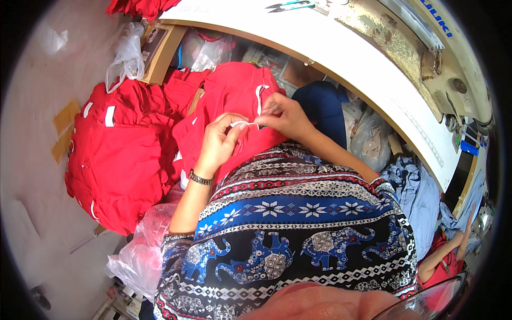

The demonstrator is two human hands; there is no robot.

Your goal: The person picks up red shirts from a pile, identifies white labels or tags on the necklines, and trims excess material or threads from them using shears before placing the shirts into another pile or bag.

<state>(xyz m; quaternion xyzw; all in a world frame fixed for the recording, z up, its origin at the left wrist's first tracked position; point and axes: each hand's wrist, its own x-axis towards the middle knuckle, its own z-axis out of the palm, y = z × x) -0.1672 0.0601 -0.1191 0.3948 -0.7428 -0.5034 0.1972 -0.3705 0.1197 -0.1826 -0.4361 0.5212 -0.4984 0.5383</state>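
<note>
Across my lap lies a red garment (234, 85) with white trim. My left hand (220, 143), with a dark bracelet at the wrist, pinches a piece of the white trim (242, 124) between thumb and fingers. Close beside it, my right hand (287, 118) has its fingertips pinched together on the other end of the same trim. Above the right fingers, a longer white strip curves over the red cloth. Loose pale threads hang below my left fingers. Whether a small tool sits in the right fingers is hidden.
A big heap of red garments (125, 154) sits to the left. The white sewing table (256, 21) curves ahead, holding thread snips (292, 6) and a sewing machine (453, 80). Plastic bags and dark blue cloth (322, 109) lie beneath it. Another person's arm (445, 250) shows at far right.
</note>
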